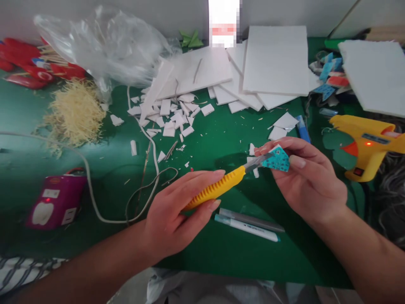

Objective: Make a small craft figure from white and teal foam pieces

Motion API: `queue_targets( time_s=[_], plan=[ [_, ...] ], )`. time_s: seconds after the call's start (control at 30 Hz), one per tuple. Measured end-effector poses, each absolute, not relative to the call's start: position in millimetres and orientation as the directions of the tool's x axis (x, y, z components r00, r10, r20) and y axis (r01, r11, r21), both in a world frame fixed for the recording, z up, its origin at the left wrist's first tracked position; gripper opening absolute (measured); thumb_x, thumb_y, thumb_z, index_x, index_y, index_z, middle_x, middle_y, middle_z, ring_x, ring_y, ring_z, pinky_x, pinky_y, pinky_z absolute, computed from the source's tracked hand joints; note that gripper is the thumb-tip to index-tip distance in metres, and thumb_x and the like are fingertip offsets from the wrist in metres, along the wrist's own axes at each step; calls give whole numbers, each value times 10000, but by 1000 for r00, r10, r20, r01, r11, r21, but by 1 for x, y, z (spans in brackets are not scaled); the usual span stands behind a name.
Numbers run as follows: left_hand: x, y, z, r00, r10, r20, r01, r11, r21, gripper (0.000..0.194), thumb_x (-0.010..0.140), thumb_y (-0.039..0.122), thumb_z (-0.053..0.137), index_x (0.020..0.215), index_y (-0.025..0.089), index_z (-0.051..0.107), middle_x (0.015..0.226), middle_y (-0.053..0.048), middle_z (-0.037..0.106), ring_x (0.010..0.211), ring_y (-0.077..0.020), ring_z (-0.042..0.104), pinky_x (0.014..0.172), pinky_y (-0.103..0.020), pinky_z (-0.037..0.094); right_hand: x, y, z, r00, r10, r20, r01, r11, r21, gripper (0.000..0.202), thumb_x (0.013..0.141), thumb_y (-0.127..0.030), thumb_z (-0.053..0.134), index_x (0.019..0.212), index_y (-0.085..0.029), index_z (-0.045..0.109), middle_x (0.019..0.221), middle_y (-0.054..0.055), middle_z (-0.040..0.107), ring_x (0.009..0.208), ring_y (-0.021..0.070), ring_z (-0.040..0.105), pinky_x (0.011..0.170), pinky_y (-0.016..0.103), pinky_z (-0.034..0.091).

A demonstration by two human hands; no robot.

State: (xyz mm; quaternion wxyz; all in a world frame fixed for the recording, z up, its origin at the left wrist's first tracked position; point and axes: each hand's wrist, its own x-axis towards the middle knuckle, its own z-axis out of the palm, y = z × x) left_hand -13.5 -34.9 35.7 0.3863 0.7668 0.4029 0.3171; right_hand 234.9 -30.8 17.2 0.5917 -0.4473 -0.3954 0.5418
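Note:
A yellow utility knife (221, 185) is gripped in my left hand (177, 215), its metal blade pointing up and to the right. My right hand (310, 181) pinches a small turquoise piece with dark spots and a white edge (276, 160) between thumb and fingers. The blade tip meets the left side of this piece; whether it cuts in is hard to tell. Below the hands, a white marker with teal ends (249, 227) and a grey pen-like stick (253, 218) lie side by side on the green table (237, 257).
White foam sheets (275, 59) and scraps (171, 122) lie at the back. A yellow glue gun (367, 143) is at right, a purple box (57, 200) and white cable (90, 185) at left, beside yellow shreds (76, 114), red items (25, 59) and clear plastic (117, 46).

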Motion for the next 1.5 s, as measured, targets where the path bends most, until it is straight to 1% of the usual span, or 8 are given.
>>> queue_targets(
  time_s=[0.27, 0.43, 0.7, 0.97, 1.17, 1.3, 1.4, 1.5],
  plan=[
    [-13, -31, 38, 503, 843, 189, 383, -414, 826, 405, 936, 128, 604, 1306, 284, 656, 1131, -34, 791, 763, -152, 747, 752, -297, 657, 233, -31, 17, 93, 996, 7, -264, 32, -964, 153, 793, -356, 814, 945, -338, 817, 938, -22, 798, 936, 170, 737, 900, 336, 599],
    [-14, -33, 36, 496, 850, 180, 404, -409, 818, 396, 938, 146, 607, 1301, 295, 653, 1136, -36, 793, 725, -148, 738, 691, -282, 651, 232, -31, 17, 115, 993, 32, -208, 55, -977, 138, 779, -366, 835, 914, -357, 809, 946, -29, 794, 954, 189, 740, 897, 369, 602],
    [-11, -34, 38, 483, 866, 126, 381, -338, 861, 449, 928, 161, 620, 1350, 312, 653, 1168, -23, 788, 942, -192, 774, 808, -292, 662, 231, -31, 15, 140, 987, 79, -131, 98, -987, 163, 765, -366, 867, 913, -362, 799, 961, -27, 793, 949, 180, 737, 862, 372, 628],
    [-11, -32, 40, 503, 852, 146, 386, -373, 844, 421, 912, 153, 639, 1306, 298, 685, 1226, -25, 774, 901, -174, 771, 838, -282, 654, 233, -33, 12, 138, 987, 77, -80, 88, -993, 165, 776, -332, 862, 927, -361, 800, 972, -20, 799, 971, 185, 744, 857, 365, 635],
    [-11, -38, 38, 418, 908, -18, 376, -155, 914, 360, 933, 259, 645, 1289, 277, 698, 908, -19, 791, 835, -196, 761, 753, -305, 653, 231, -35, 13, 171, 980, 99, -46, 108, -993, 172, 760, -347, 875, 914, -370, 801, 978, -22, 798, 984, 200, 748, 932, 405, 626],
    [-11, -40, 34, 431, 902, -24, 356, -146, 923, 381, 930, 255, 654, 1309, 274, 686, 807, -5, 765, 727, -168, 738, 588, -239, 603, 230, -37, 14, 173, 981, 91, -47, 100, -994, 173, 753, -326, 878, 908, -357, 807, 947, -18, 803, 982, 193, 751, 918, 381, 630],
    [-10, -39, 35, 434, 901, -10, 314, -141, 939, 378, 925, 227, 655, 1299, 265, 688, 923, -16, 791, 723, -146, 736, 550, -210, 580, 229, -37, 15, 184, 979, 85, -45, 95, -994, 167, 762, -301, 867, 908, -357, 809, 938, -22, 802, 959, 188, 753, 903, 376, 632],
    [-9, -37, 37, 387, 922, -8, 273, -107, 956, 351, 923, 191, 646, 1262, 265, 702, 1123, -27, 787, 854, -158, 761, 678, -233, 633, 228, -35, 15, 229, 972, 58, -73, 76, -994, 178, 753, -295, 872, 910, -349, 809, 939, -19, 798, 900, 174, 752, 822, 342, 637]
  ],
)
